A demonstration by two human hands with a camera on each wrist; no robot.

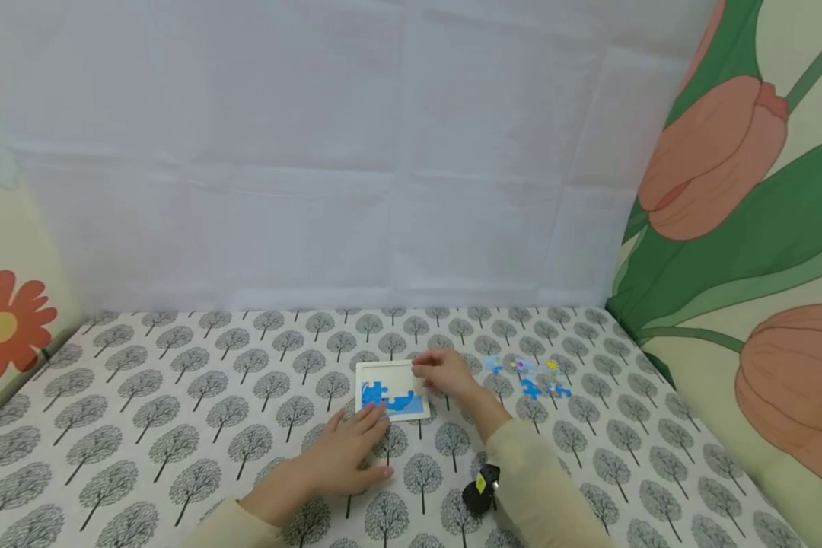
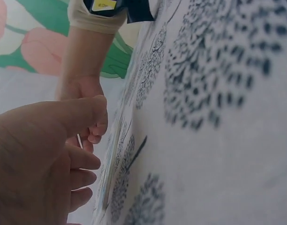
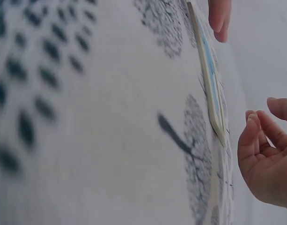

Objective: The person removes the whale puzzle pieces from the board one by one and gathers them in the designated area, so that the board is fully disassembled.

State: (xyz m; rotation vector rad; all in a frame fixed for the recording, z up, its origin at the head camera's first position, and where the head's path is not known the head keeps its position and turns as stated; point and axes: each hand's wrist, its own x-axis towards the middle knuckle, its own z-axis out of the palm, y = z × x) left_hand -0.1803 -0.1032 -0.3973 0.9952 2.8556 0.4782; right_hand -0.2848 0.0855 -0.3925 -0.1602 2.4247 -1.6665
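A small white-framed jigsaw puzzle tray (image 1: 393,364) lies on the table, with blue pieces (image 1: 400,401) along its lower part. My left hand (image 1: 345,449) reaches over the tray's lower left edge, fingers fairly straight. In the right wrist view a gap shows between the left fingertips (image 3: 220,28) and the tray (image 3: 209,79). At the tray's upper right corner is my right hand (image 1: 448,373), raised a little above it. Its fingers (image 3: 255,140) are loosely curled, the thumb stands apart, and I see nothing held. Several loose jigsaw pieces (image 1: 530,390) lie right of the tray.
The table's white cloth (image 1: 253,472) has a grey tree print. A white sheet (image 1: 301,167) hangs behind it. Flower-patterned walls (image 1: 760,251) stand at both sides. A black device (image 1: 481,491) with a yellow label is at my right wrist.
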